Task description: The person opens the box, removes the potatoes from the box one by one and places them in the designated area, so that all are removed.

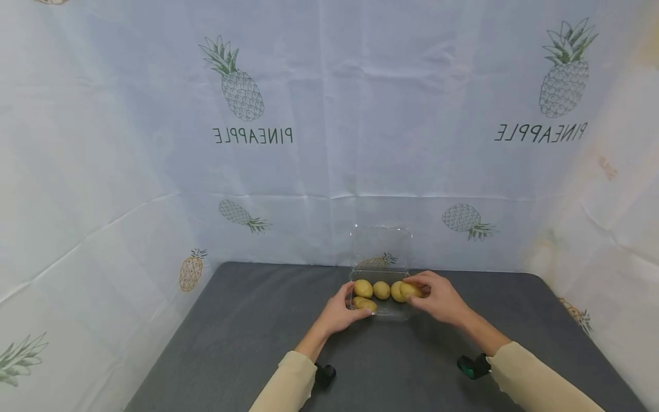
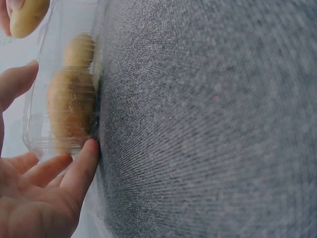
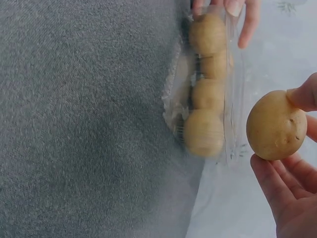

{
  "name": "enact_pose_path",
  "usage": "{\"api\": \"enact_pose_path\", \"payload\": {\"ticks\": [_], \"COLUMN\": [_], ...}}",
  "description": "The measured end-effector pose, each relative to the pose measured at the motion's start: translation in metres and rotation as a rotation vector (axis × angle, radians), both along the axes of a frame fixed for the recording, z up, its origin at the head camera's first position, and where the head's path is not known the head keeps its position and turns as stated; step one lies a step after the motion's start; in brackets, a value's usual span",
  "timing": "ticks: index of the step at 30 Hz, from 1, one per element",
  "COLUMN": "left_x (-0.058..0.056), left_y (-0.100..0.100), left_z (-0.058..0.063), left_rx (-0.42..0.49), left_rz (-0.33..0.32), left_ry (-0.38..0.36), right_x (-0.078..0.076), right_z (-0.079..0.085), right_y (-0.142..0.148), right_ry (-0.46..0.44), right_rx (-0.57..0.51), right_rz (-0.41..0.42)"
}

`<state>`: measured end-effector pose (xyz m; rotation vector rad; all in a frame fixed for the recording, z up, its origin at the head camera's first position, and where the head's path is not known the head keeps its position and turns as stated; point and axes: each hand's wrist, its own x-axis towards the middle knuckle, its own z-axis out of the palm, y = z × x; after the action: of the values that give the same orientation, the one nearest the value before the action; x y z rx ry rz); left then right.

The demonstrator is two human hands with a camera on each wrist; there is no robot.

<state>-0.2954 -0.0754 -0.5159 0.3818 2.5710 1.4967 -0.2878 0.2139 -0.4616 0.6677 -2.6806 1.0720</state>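
A clear plastic clamshell container stands on the dark table, its lid raised at the back. Several potatoes lie inside it. My left hand grips the container's left end, with the thumb at the front rim and the fingers against the end wall, as the left wrist view shows. Above the right end, my right hand pinches another potato between thumb and fingers. In the right wrist view this potato is apart from the container, and its surface has small dents.
A dark grey cloth covers the table. White curtains printed with pineapples hang behind it and along both sides. Dark straps or devices sit at both wrists.
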Motion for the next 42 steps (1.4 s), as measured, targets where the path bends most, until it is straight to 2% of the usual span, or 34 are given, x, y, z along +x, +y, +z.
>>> {"api": "enact_pose_path", "payload": {"ticks": [12, 25, 35, 42], "left_x": [-0.002, 0.000, 0.003, 0.003], "left_y": [-0.001, -0.001, 0.002, 0.000], "left_z": [-0.002, 0.000, -0.001, 0.001], "left_rx": [0.005, 0.010, 0.006, 0.016], "left_rz": [0.008, 0.001, 0.011, 0.016], "left_ry": [-0.005, -0.007, -0.008, -0.004], "right_x": [-0.007, -0.026, -0.035, -0.038], "right_z": [-0.003, -0.017, -0.037, -0.044], "right_y": [0.017, 0.032, 0.035, 0.034], "right_ry": [-0.010, -0.054, -0.094, -0.101], "right_rx": [-0.058, -0.086, -0.001, 0.029], "right_rz": [-0.048, -0.172, -0.219, -0.227]}}
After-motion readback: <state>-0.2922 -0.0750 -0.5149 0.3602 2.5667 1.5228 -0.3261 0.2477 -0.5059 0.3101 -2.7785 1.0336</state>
